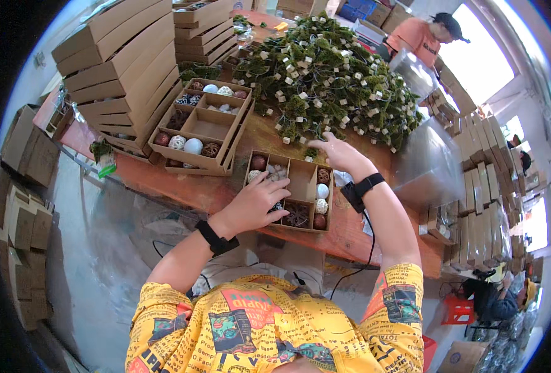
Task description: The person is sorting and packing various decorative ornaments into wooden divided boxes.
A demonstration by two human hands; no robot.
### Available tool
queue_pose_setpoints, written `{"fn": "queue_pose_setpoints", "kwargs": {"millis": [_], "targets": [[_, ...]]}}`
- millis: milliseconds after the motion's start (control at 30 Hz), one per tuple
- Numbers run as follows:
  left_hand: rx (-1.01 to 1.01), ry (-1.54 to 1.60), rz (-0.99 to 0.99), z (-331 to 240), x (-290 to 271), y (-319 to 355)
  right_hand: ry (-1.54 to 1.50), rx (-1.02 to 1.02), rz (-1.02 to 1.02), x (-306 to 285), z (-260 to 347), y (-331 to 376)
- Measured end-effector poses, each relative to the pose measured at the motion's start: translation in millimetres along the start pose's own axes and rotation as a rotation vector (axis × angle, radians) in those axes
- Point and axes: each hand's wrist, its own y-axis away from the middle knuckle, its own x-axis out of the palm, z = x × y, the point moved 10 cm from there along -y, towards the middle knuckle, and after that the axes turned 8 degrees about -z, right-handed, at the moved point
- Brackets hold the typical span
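The left hand (pixel 253 198) lies with fingers spread across the near compartments of a shallow brown cardboard tray with dividers (pixel 303 180), fingertips touching the small pale pieces in one cell and pinching nothing I can make out. The right hand (pixel 337 151) reaches past the tray's far edge to the foot of a big heap of dark green mossy sprigs with little cream cubes (pixel 325 78); whether it has closed on a sprig I cannot tell.

Just right of the left fingers, the tray's side cells hold a white ball (pixel 322 190), brown wicker balls and a dark star-shaped piece (pixel 297 215); its long middle cell looks bare. The tray's near end sits at the edge of the orange table (pixel 182 186), so a heavy press there could tip it and spill the balls.

Left of that hand, a second filled tray (pixel 199 127) lies beside tall stacks of flat cardboard boxes (pixel 123 59).
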Motion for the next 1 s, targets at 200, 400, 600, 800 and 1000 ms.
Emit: {"fn": "queue_pose_setpoints", "kwargs": {"millis": [200,400,600,800,1000], "targets": [[0.033,-0.008,-0.040,-2,-5,1,-0.241,0.041,-0.093,-10,-27,18],[-0.092,0.132,0.004,15,-9,-24,-0.995,0.378,-0.297,-42,-77,54],[-0.141,0.249,-0.228,2,-26,-79,-1.607,0.299,-0.277,-60,-62,75],[0.056,0.349,-0.341,-33,-21,-137,-1.584,0.252,-0.246,-70,-21,73],[-0.295,0.852,-0.369,36,18,-160,-1.401,0.195,-0.561,-81,-23,66]]}}
